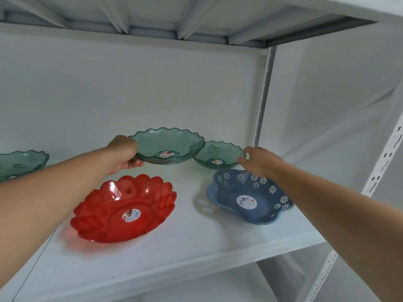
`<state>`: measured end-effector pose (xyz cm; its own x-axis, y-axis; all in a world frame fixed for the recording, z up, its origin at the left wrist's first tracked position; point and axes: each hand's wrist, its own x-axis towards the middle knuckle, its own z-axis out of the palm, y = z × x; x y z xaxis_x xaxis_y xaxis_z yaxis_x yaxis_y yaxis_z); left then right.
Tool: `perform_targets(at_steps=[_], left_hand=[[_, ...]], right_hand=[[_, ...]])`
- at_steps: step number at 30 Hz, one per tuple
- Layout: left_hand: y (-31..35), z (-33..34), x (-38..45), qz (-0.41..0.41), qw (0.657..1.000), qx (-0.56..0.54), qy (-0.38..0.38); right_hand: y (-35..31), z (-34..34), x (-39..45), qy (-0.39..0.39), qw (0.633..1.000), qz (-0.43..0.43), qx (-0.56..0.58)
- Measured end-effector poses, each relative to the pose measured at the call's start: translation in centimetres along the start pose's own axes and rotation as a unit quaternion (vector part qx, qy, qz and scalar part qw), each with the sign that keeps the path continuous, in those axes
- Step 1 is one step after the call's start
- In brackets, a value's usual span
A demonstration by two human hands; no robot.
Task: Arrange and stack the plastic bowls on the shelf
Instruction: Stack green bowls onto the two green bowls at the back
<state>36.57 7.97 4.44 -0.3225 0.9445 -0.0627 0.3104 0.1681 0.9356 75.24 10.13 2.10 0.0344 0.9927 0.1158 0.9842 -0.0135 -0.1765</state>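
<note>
- A white metal shelf (196, 253) runs across the scene, with a white back panel behind it, the ribbed underside of another shelf above, and a slotted white upright (383, 162) at the right.
- Five plastic bowls are in view on this shelf, each with a round sticker in its middle where the middle can be seen.
- The big green bowl (168, 144), clear with a wavy rim, sits far back near the centre; its right edge overlaps the small green bowl (218, 154) just beside it.
- The left hand (124, 153) has its grip closed on the big green bowl's left rim, thumb over the top and fingers curled beneath; the bowl looks tilted and slightly raised on that side.
- The right hand (259, 160) reaches to the small green bowl's right rim, fingertips touching the edge; whether its grip is clenched on the rim or only resting there I cannot tell.
- The red bowl (124, 212), clear with a scalloped rim, lies near and left of centre, under the left forearm and apart from the green ones.
- The blue bowl (248, 197), opaque with white daisy cut-outs, lies near and to the right, just in front of the small green bowl and partly under the right wrist.
- A third green bowl (21, 164) sits at the far left edge, cut off by the frame and well apart from the rest.
</note>
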Motion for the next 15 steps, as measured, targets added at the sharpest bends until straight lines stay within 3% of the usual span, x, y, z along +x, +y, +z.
perform_targets(at_steps=[15], left_hand=[[0.0, 1.6, 4.1, -0.042, 0.996, 0.01, 0.073]], right_hand=[[2.4, 4.9, 12.8, -0.07, 0.979, 0.093, 0.165]])
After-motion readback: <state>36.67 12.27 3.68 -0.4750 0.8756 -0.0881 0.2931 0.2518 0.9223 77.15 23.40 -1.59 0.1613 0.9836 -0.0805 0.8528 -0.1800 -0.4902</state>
